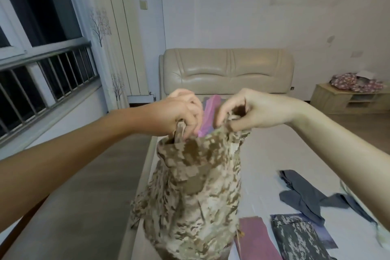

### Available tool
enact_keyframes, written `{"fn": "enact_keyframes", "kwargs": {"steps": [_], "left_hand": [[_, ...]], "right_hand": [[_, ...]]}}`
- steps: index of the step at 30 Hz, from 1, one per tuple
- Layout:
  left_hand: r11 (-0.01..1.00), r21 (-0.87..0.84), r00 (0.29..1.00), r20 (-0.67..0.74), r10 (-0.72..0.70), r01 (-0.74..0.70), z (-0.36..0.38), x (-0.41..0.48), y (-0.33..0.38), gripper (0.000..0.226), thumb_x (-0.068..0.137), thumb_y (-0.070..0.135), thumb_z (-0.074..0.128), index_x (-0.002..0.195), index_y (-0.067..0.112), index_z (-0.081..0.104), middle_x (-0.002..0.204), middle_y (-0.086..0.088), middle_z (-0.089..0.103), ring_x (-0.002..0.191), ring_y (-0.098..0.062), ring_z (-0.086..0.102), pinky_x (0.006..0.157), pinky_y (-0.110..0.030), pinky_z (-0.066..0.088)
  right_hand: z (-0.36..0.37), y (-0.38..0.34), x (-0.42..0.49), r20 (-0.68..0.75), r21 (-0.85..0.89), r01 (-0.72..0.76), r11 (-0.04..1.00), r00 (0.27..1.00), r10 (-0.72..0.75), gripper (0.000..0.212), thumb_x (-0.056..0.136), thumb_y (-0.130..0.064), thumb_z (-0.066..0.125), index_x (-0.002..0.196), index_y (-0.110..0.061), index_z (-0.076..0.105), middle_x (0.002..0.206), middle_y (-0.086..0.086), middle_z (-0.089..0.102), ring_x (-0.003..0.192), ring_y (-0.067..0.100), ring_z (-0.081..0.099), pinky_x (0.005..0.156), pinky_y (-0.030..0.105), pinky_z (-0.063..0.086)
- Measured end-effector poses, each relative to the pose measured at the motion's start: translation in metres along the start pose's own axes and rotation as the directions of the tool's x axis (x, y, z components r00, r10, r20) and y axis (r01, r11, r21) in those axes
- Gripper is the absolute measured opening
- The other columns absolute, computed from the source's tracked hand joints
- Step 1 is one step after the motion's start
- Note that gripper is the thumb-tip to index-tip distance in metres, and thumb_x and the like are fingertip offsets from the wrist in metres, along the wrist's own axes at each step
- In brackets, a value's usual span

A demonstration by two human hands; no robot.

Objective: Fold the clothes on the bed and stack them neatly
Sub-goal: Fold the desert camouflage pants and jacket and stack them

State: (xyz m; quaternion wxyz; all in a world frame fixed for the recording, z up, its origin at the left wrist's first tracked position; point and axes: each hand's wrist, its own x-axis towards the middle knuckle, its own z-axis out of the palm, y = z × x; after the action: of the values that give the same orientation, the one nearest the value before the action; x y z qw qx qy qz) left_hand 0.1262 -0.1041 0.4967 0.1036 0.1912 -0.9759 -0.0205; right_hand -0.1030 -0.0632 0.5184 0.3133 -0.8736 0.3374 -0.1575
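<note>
A tan and brown camouflage garment [196, 192] hangs in the air over the bed's left side, held up by its top edge. My left hand [183, 112] grips the top left of it, fingers curled round a strap-like part. My right hand [247, 110] pinches the top right edge. Behind the hands a pink cloth [209, 112] lies on the bed [274, 154]. At the lower right lie a folded purple piece [255, 238], a folded grey camouflage piece [299, 238] and a spread grey garment [304, 198].
A beige padded headboard [228, 69] stands at the far end of the bed. A low wooden cabinet [350, 99] with a flowered bundle on top is at the right wall. A window with a railing [46, 74] runs along the left, with grey floor beside the bed.
</note>
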Motion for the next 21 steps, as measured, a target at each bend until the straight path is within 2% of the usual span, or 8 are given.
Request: {"fn": "enact_keyframes", "kwargs": {"steps": [2, 4, 7, 11, 13, 16, 19, 21], "left_hand": [[0.998, 0.054, 0.991, -0.129, 0.028, -0.021, 0.000, 0.007, 0.002, 0.019, 0.075, 0.003, 0.064, 0.059, 0.015, 0.064, 0.094, 0.017, 0.052, 0.109, -0.013, 0.039, 0.103, -0.032, 0.015], [1.000, 0.015, 0.971, -0.237, -0.020, 0.024, -0.002, 0.008, -0.001, 0.026, 0.079, 0.025, 0.063, 0.065, 0.004, 0.071, 0.099, 0.003, 0.055, 0.106, -0.023, 0.044, 0.098, -0.036, 0.022], [0.916, -0.401, 0.939, -0.309, -0.150, 0.014, -0.011, 0.002, -0.003, 0.026, 0.076, 0.018, 0.067, 0.052, 0.014, 0.056, 0.099, 0.005, 0.052, 0.100, -0.005, 0.049, 0.092, -0.021, 0.037], [0.663, -0.748, 0.939, -0.246, -0.239, -0.028, -0.008, 0.005, -0.009, 0.025, 0.067, -0.002, 0.067, 0.053, 0.014, 0.054, 0.093, 0.005, 0.062, 0.091, -0.001, 0.059, 0.084, -0.017, 0.048], [0.407, -0.913, 0.946, -0.139, -0.293, -0.008, -0.003, 0.007, -0.020, 0.016, 0.060, -0.006, 0.065, 0.059, 0.010, 0.061, 0.089, 0.009, 0.068, 0.085, -0.003, 0.064, 0.077, -0.019, 0.052], [0.108, -0.988, 0.954, 0.076, -0.289, 0.112, 0.013, 0.013, -0.025, 0.015, 0.057, 0.008, 0.061, 0.064, 0.014, 0.072, 0.088, 0.003, 0.065, 0.076, -0.006, 0.064, 0.070, -0.020, 0.054], [0.207, -0.972, 0.916, 0.016, -0.402, 0.108, 0.031, 0.006, -0.033, 0.009, 0.054, 0.015, 0.073, 0.057, 0.023, 0.069, 0.090, 0.008, 0.069, 0.083, -0.008, 0.064, 0.074, -0.022, 0.053], [0.022, -1.000, 0.844, -0.003, -0.537, 0.011, 0.040, -0.009, -0.045, 0.013, 0.067, 0.016, 0.071, 0.078, 0.023, 0.072, 0.102, 0.004, 0.071, 0.096, -0.015, 0.066, 0.076, -0.024, 0.054]], "right_hand": [[0.000, -0.004, 0.009, -0.125, -0.013, 0.006, 1.000, 0.992, -0.008, 0.015, 0.084, -0.005, 0.067, 0.091, -0.018, 0.071, 0.090, 0.035, 0.062, 0.077, 0.049, 0.059, 0.076, 0.060, 0.049], [0.003, -0.004, 0.015, -0.304, -0.004, 0.027, 1.000, 0.952, -0.027, 0.016, 0.081, -0.003, 0.069, 0.092, -0.015, 0.070, 0.093, 0.024, 0.069, 0.084, 0.028, 0.066, 0.085, 0.035, 0.052], [0.010, 0.005, 0.022, -0.553, 0.001, 0.071, 0.997, 0.831, -0.059, 0.019, 0.077, -0.004, 0.074, 0.091, -0.015, 0.069, 0.089, -0.008, 0.068, 0.081, -0.007, 0.060, 0.082, 0.012, 0.047], [0.024, 0.019, 0.033, -0.737, 0.099, 0.235, 0.967, 0.670, -0.088, 0.030, 0.072, -0.012, 0.080, 0.095, -0.024, 0.064, 0.093, -0.013, 0.066, 0.088, -0.005, 0.061, 0.083, 0.012, 0.046], [0.030, 0.031, 0.039, -0.737, 0.180, 0.240, 0.954, 0.675, -0.031, 0.049, 0.070, -0.028, 0.081, 0.112, -0.026, 0.057, 0.113, -0.008, 0.064, 0.106, 0.005, 0.060, 0.095, 0.022, 0.046], [0.044, 0.050, 0.043, -0.384, 0.607, 0.013, 0.795, 0.880, 0.279, 0.082, 0.050, -0.062, 0.080, 0.120, -0.026, 0.057, 0.121, 0.002, 0.065, 0.112, 0.016, 0.062, 0.093, 0.032, 0.051], [0.059, 0.069, 0.044, -0.339, 0.723, 0.037, 0.690, 0.889, 0.307, 0.037, 0.063, -0.046, 0.076, 0.088, -0.019, 0.072, 0.092, 0.003, 0.075, 0.086, 0.013, 0.071, 0.069, 0.021, 0.055], [0.062, 0.076, 0.045, -0.481, 0.736, 0.153, 0.660, 0.804, 0.350, 0.020, 0.069, -0.034, 0.074, 0.083, -0.018, 0.073, 0.090, 0.005, 0.075, 0.083, 0.015, 0.071, 0.067, 0.022, 0.056]]}}
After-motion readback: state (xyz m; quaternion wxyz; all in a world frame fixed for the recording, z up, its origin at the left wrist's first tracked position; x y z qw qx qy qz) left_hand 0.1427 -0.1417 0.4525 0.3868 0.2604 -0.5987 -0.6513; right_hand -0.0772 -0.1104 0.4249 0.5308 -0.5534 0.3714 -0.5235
